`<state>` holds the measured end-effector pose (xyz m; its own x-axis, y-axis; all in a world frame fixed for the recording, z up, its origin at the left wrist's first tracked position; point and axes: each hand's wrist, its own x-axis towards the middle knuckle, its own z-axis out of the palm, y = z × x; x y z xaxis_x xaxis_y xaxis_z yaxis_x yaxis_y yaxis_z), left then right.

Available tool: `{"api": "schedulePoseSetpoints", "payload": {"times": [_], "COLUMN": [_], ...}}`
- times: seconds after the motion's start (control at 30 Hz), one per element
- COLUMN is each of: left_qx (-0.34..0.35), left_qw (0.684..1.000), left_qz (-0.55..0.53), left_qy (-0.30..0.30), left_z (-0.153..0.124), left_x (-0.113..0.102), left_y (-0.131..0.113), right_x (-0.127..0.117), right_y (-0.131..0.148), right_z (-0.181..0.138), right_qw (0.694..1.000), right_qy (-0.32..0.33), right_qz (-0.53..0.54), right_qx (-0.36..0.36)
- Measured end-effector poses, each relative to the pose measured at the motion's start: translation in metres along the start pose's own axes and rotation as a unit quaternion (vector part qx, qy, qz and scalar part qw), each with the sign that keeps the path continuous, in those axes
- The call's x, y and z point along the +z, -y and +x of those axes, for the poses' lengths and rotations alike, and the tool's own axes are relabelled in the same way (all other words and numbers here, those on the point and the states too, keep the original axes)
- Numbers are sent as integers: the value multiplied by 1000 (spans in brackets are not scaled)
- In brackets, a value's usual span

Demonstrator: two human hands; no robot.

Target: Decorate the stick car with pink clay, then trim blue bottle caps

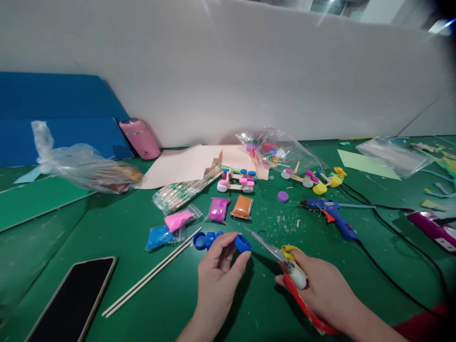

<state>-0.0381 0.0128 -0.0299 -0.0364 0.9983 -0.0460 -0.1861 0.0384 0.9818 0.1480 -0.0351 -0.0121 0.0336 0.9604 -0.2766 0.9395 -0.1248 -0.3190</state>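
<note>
My left hand (pixel 218 270) pinches a blue bottle cap (pixel 242 243) between thumb and fingers, just above the green table. Two more blue caps (pixel 204 239) lie right behind its fingers. My right hand (pixel 322 289) grips a pair of scissors (pixel 285 259) with red and yellow handles. The blades point up and left toward the held cap, their tip a short way from it.
Two thin wooden sticks (pixel 149 274) and a phone (pixel 73 301) lie at the left. Clay packets (pixel 218 209), a bag of sticks (pixel 185 190), two small stick-and-cap cars (pixel 237 182) and a blue glue gun (pixel 333 213) with its black cord sit behind. A pink flask (pixel 139 137) leans at the wall.
</note>
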Motion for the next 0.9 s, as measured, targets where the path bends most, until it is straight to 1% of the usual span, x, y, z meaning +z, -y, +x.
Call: {"api": "schedulePoseSetpoints", "payload": {"times": [0.1,0.2,0.37,0.5,0.73,0.8,0.9], "left_qx": [-22,-50,-73,-68,-19,-29,-88], "left_qw": [1000,998,997,997,998,997,987], "left_qz": [0,-5,-23,-37,-55,-66,-126], "left_qy": [-13,-25,-29,-9,39,39,50], "left_z": [0,0,0,1,0,-1,0], "left_x": [1,2,3,2,2,2,2], "left_y": [-2,-6,-8,-7,-2,-2,-6], "right_x": [-1,-2,-2,-2,-3,-4,-2], "right_y": [1,1,2,2,7,9,8], "right_z": [1,0,-5,-7,-6,-4,0], "right_qw": [997,994,997,998,999,999,996], "right_qy": [5,14,14,-2,-34,-29,-24], "right_qz": [74,106,74,52,13,18,85], "right_qx": [18,2,-30,-35,-37,-31,-3]}}
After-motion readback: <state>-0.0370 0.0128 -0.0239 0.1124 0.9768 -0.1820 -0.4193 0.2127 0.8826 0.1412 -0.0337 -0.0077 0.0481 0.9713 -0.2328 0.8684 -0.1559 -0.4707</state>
